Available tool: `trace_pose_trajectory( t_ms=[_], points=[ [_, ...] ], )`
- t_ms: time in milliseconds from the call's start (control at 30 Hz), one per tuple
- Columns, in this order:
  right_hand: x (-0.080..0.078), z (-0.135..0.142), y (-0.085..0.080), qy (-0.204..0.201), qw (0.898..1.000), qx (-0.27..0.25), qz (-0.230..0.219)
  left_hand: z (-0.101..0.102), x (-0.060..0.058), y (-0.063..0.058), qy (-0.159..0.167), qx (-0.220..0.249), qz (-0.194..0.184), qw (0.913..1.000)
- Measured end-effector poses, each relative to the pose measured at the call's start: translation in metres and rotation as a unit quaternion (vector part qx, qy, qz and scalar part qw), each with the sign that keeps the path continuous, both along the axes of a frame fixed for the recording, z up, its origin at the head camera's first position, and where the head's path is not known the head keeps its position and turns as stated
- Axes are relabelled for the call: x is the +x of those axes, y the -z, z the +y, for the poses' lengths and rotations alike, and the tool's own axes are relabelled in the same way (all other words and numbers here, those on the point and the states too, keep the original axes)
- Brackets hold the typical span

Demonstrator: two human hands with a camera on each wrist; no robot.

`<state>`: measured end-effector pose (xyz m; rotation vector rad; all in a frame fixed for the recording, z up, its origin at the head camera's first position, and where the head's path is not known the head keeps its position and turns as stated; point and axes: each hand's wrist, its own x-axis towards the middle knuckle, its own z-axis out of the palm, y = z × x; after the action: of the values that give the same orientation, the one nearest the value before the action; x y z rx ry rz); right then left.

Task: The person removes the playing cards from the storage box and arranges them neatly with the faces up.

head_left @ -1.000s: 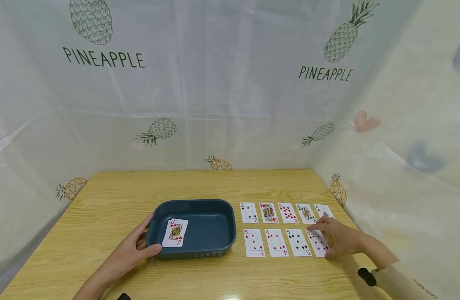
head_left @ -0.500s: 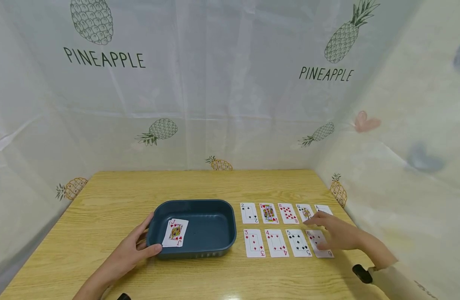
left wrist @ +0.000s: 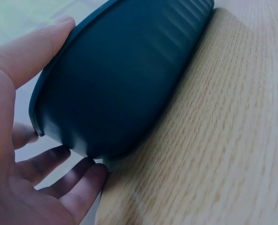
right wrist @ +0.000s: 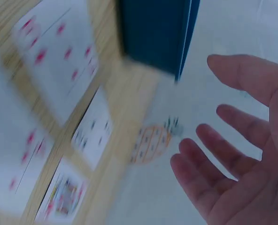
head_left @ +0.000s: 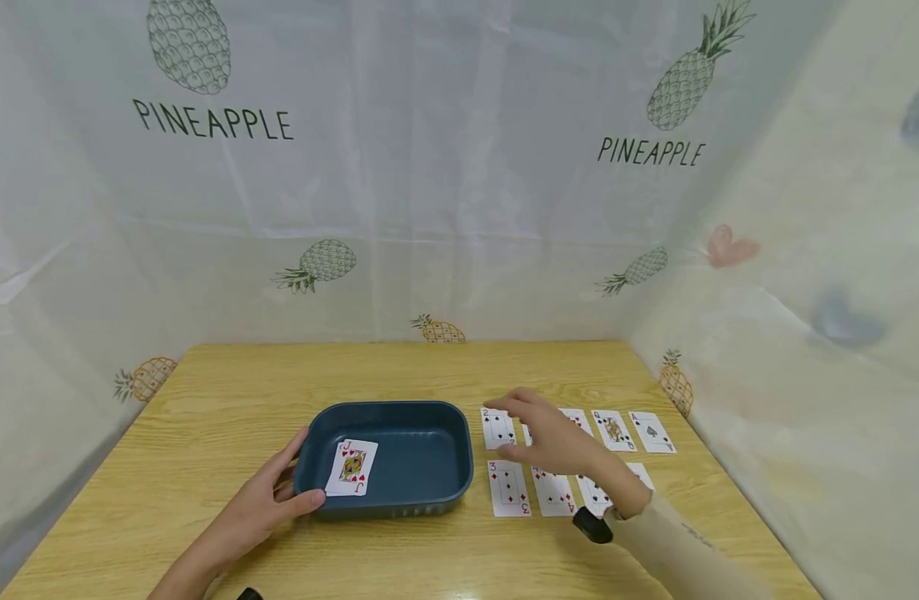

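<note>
Left hand point(head_left: 267, 507) grips the near-left corner of the tray point(head_left: 429, 492), thumb on its rim; a jack card point(head_left: 352, 467) lies inside. Right hand point(head_left: 552, 437), fingers loose and empty, hovers over the card rows point(head_left: 507, 487). Risk, as I judge it: a low sweep scattering cards.

The person's right arm wears a beige sleeve point(head_left: 680, 554) with a black wrist device point(head_left: 592, 527); both hands are bare.
</note>
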<state>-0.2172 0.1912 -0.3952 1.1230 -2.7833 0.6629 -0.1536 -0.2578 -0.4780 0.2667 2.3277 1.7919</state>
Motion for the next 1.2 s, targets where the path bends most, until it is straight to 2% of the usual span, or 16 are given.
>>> trace_pose_trajectory(
  t_ms=[233,500,733,967,1200],
  points=[
    [-0.005,-0.07,0.007,-0.019,0.999,-0.023,-0.036,0.001,-0.001,0.0,0.007,0.0,0.008,0.9999],
    [-0.006,-0.127,0.031,-0.02,0.997,-0.034,-0.064,0.0,-0.001,0.001,0.001,-0.006,-0.005,1.0],
    [-0.009,-0.163,0.053,0.01,0.997,-0.01,-0.074,0.0,-0.001,0.003,-0.009,-0.02,-0.01,0.9997],
    [-0.009,-0.191,0.061,0.042,0.996,0.016,-0.078,-0.001,-0.001,0.001,-0.002,-0.018,-0.006,0.9998],
    [-0.009,-0.212,0.067,0.07,0.992,0.089,-0.047,-0.001,-0.002,0.0,0.01,-0.003,-0.008,0.9999]
  ],
)
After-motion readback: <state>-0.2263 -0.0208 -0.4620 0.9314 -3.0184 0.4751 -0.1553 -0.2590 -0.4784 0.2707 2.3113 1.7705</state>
